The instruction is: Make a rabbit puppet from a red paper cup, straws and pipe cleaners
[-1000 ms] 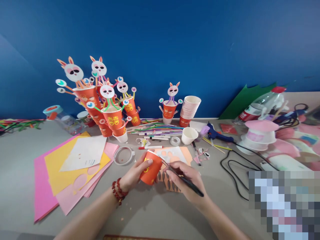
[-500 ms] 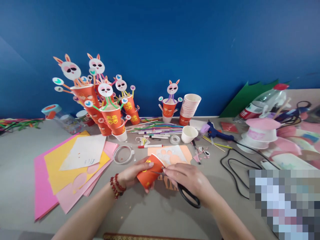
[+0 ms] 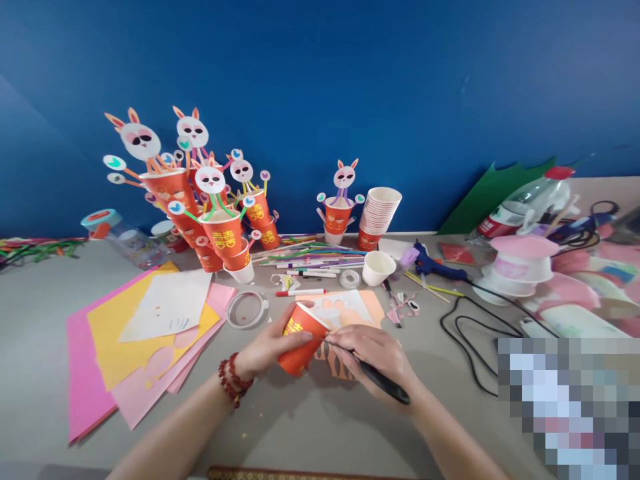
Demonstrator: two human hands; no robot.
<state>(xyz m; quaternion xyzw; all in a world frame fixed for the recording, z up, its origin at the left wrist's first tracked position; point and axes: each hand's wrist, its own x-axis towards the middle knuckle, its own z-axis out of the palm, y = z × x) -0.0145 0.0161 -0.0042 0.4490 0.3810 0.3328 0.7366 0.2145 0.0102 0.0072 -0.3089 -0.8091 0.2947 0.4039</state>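
My left hand (image 3: 270, 347) is wrapped round a red paper cup (image 3: 300, 337) with gold characters, its white rim tilted up to the right. In my right hand (image 3: 377, 353) is a pair of black-handled scissors (image 3: 385, 383), held near the blades with the handle trailing toward my wrist. The tip of the blades meets the side of the cup; whether it has gone through I cannot tell. Beneath the hands lies an orange sheet (image 3: 373, 307) with cut-out holes.
Rabbit-faced cup figures (image 3: 220, 227) stand at the back left, and a stack of paper cups (image 3: 380, 213) at the back centre. Coloured paper (image 3: 90, 387) lies left, with a tape roll (image 3: 247, 310) beside it. A blue glue gun (image 3: 440, 267) and black cable (image 3: 460, 347) lie right.
The cup has turned in my left hand, showing more gold characters. My right hand has rotated the scissors, so their handles now appear edge-on.
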